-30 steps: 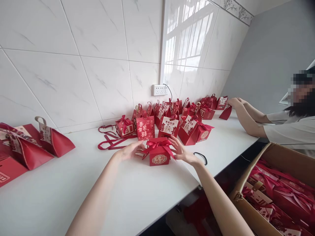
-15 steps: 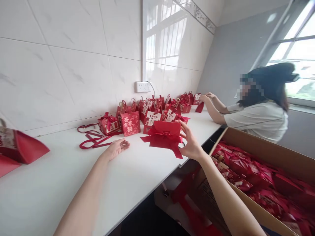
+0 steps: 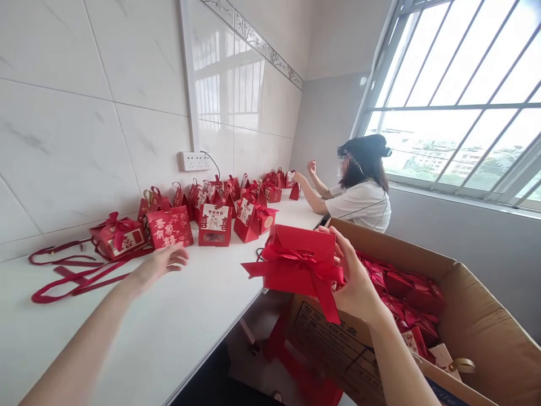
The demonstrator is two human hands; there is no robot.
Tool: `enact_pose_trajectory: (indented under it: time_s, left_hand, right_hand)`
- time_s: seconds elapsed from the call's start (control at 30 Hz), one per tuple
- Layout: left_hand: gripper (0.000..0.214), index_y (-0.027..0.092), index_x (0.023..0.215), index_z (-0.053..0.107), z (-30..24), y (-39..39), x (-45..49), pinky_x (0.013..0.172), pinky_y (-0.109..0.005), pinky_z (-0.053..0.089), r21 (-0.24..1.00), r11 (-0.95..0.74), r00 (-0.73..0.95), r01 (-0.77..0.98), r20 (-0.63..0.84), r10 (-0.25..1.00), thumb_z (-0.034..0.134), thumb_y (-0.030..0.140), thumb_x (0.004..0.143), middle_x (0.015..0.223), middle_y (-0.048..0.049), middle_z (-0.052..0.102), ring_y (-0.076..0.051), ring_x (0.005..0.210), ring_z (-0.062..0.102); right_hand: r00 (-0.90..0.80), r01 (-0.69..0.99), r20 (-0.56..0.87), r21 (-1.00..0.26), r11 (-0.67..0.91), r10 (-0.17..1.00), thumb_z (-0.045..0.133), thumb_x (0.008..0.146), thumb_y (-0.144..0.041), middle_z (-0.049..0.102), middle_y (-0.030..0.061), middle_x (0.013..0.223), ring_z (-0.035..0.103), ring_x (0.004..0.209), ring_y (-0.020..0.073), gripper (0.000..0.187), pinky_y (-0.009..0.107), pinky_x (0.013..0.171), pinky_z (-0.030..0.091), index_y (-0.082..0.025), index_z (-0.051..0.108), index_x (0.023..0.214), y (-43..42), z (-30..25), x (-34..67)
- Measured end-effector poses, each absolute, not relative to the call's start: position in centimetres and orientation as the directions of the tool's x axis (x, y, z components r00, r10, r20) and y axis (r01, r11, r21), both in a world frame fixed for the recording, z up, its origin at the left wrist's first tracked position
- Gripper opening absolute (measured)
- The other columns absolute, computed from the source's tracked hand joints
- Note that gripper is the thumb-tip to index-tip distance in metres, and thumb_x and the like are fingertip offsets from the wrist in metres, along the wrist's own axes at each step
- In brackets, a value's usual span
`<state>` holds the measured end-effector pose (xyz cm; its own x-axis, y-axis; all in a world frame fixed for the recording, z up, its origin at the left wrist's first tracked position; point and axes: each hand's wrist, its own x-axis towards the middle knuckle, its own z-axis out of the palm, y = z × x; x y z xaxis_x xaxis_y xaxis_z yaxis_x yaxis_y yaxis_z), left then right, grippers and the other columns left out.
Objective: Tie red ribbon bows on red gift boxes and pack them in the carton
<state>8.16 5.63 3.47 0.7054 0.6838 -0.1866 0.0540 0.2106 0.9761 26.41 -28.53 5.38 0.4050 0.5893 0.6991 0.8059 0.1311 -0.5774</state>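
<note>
The right hand point(image 3: 355, 279) grips a red box point(image 3: 296, 237) aloft by the counter point(image 3: 169, 321) edge, near the carton point(image 3: 333, 344); the left hand point(image 3: 157, 268) hangs empty, loosely spread. Likely a carrying step, calling for a steady hold.

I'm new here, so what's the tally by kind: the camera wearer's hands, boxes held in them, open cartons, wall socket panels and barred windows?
Hands: 2 (left hand, right hand)
Held red box: 1
Open carton: 1
Wall socket panel: 1
Barred window: 1
Total: 6
</note>
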Motion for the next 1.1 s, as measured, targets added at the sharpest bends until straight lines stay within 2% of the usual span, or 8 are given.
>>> enact_pose_trajectory:
  time_s: [0.03, 0.13, 0.2, 0.27, 0.47, 0.6, 0.87, 1.1]
  left_hand:
    - [0.018, 0.015, 0.066, 0.062, 4.8, 3.7, 9.2, 0.061, -0.027, 0.051, 0.988, 0.146, 0.774, 0.048, -0.129, 0.620, 0.061, 0.029, 0.076, 0.068, -0.0063, 0.065, -0.020, 0.066, 0.061]
    - [0.028, 0.018, 0.083, 0.064, 8.3, -3.4, 12.3, 0.071, -0.028, 0.047, 0.929, -0.370, 0.944, -0.024, 0.143, 0.297, 0.061, 0.045, 0.075, 0.080, -0.0054, 0.067, -0.022, 0.079, 0.061]
    - [0.035, 0.021, 0.093, 0.061, 9.6, -7.6, 14.1, 0.070, -0.028, 0.044, 0.859, -0.509, 0.950, -0.060, 0.205, 0.234, 0.059, 0.051, 0.076, 0.090, -0.0036, 0.066, -0.021, 0.081, 0.059]
    - [0.032, 0.022, 0.090, 0.059, 10.0, -10.3, 15.6, 0.067, -0.027, 0.042, 0.815, -0.573, 0.941, -0.090, 0.258, 0.218, 0.053, 0.052, 0.080, 0.088, -0.0016, 0.064, -0.018, 0.074, 0.056]
    - [0.031, 0.020, 0.068, 0.050, 9.1, -12.2, 18.4, 0.059, -0.025, 0.035, 0.811, -0.575, 0.938, -0.109, 0.276, 0.212, 0.047, 0.047, 0.084, 0.067, 0.0023, 0.052, -0.013, 0.060, 0.044]
    - [0.038, 0.020, 0.061, 0.045, 8.6, -12.9, 18.9, 0.052, -0.025, 0.030, 0.842, -0.537, 0.974, -0.046, 0.158, 0.164, 0.044, 0.049, 0.085, 0.057, 0.0041, 0.042, -0.012, 0.053, 0.037]
    - [0.033, 0.018, 0.068, 0.059, 6.7, -13.7, 20.7, 0.065, -0.025, 0.044, 0.918, -0.397, 0.999, 0.026, -0.034, -0.012, 0.045, 0.042, 0.085, 0.072, -0.0026, 0.068, -0.015, 0.066, 0.059]
    - [0.031, 0.018, 0.077, 0.066, 4.1, -13.5, 22.4, 0.066, -0.025, 0.043, 0.833, -0.552, 0.982, -0.018, -0.088, -0.165, 0.044, 0.039, 0.086, 0.078, -0.0022, 0.068, -0.017, 0.073, 0.061]
  right_hand:
    - [0.437, 0.800, 0.689, -0.592, 0.101, 0.578, 0.075, 0.063, -0.013, 0.029, 0.0085, 0.148, 0.039, 0.130, 0.0297, 0.100, 0.043, 0.096, 0.048, -0.036, 0.020, 0.143, -28.8, 5.2, 26.7]
    - [0.519, 0.775, 0.662, -0.631, 0.028, 0.542, 0.076, 0.063, -0.018, 0.031, 0.0086, 0.146, 0.039, 0.130, 0.0308, 0.099, 0.043, 0.095, 0.050, -0.037, 0.021, 0.142, -29.6, 4.6, 27.6]
    - [0.547, 0.767, 0.653, -0.641, -0.001, 0.524, 0.077, 0.062, -0.020, 0.031, 0.0089, 0.146, 0.041, 0.128, 0.0313, 0.099, 0.044, 0.094, 0.050, -0.038, 0.022, 0.142, -30.2, 4.3, 28.2]
    - [0.576, 0.750, 0.642, -0.661, -0.016, 0.506, 0.079, 0.061, -0.022, 0.030, 0.0092, 0.147, 0.043, 0.127, 0.0314, 0.100, 0.044, 0.093, 0.051, -0.038, 0.022, 0.141, -30.9, 4.0, 28.8]
    - [0.656, 0.711, 0.625, -0.700, -0.069, 0.424, 0.078, 0.061, -0.024, 0.034, 0.0095, 0.144, 0.045, 0.125, 0.0309, 0.097, 0.044, 0.093, 0.051, -0.038, 0.024, 0.141, -32.4, 2.7, 30.5]
    - [0.701, 0.684, 0.619, -0.724, -0.090, 0.354, 0.076, 0.063, -0.027, 0.035, 0.0088, 0.143, 0.045, 0.124, 0.0309, 0.093, 0.044, 0.089, 0.053, -0.038, 0.025, 0.140, -32.0, 1.9, 31.4]
    - [0.718, 0.663, 0.619, -0.748, -0.039, 0.319, 0.078, 0.061, -0.028, 0.038, 0.0104, 0.141, 0.047, 0.122, 0.0305, 0.096, 0.045, 0.091, 0.051, -0.037, 0.023, 0.140, -31.8, 0.7, 32.6]
    - [0.722, 0.681, 0.622, -0.716, -0.155, 0.301, 0.074, 0.064, -0.025, 0.039, 0.0103, 0.138, 0.044, 0.124, 0.0305, 0.093, 0.046, 0.091, 0.051, -0.034, 0.024, 0.141, -33.4, -0.2, 34.2]
